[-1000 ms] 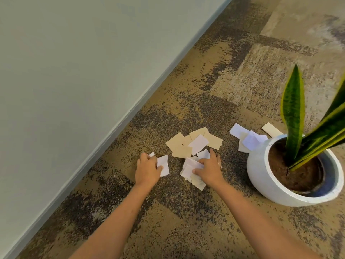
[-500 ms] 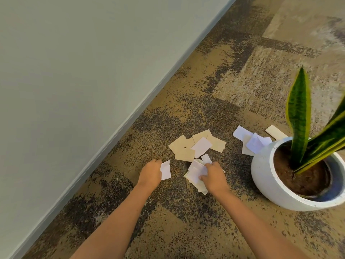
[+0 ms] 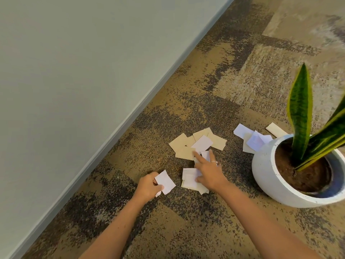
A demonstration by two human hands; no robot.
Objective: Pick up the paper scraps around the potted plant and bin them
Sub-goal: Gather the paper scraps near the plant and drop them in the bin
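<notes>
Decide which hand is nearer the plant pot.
Right. The right hand lies on scraps just left of the pot; the left hand is farther left, holding a white scrap.

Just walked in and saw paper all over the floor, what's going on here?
A person is gathering paper scraps off the carpet beside a potted plant. The left hand holds a white scrap; the right hand holds a small stack and reaches toward a pile. More scraps lie against the pot.

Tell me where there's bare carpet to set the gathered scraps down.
Bare carpet runs between the wall and the left hand, and near the camera between both forearms. Crowded: the tan pile beyond the right hand, and scraps against the pot.
</notes>
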